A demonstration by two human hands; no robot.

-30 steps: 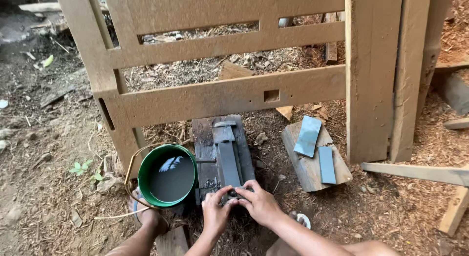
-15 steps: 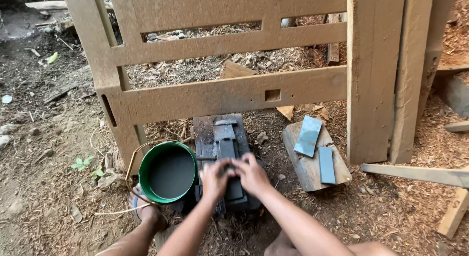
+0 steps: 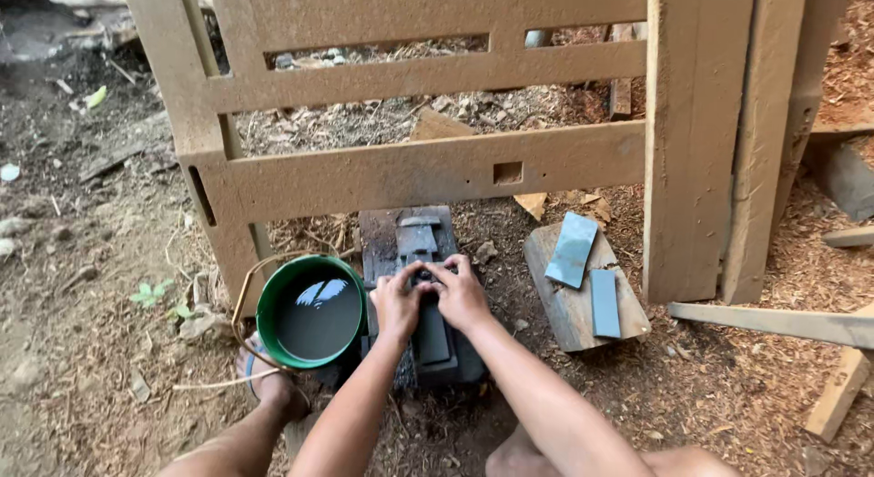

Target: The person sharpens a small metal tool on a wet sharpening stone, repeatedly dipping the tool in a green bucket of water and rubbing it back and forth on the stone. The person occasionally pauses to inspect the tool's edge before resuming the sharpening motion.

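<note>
My left hand (image 3: 395, 301) and my right hand (image 3: 462, 292) press side by side on a small dark metal piece (image 3: 424, 275), which is mostly hidden under the fingertips. It lies on a long dark grey sharpening stone (image 3: 433, 339) set in a dark wet block (image 3: 418, 229) on the ground. The hands are at the middle of the block, past the far end of the stone's bare part. A green bucket (image 3: 269, 306) with dark water stands just left of my left hand.
A wooden board (image 3: 568, 310) to the right carries two grey-blue flat stones (image 3: 572, 248) (image 3: 604, 303). A dusty wooden frame (image 3: 428, 167) stands right behind the block. My foot (image 3: 273, 390) rests under the bucket. Loose planks (image 3: 774, 322) lie on sawdust at the right.
Both hands have slid away from me along the stone, from its near end up to the middle of the block. The bucket's water shows a new reflection.
</note>
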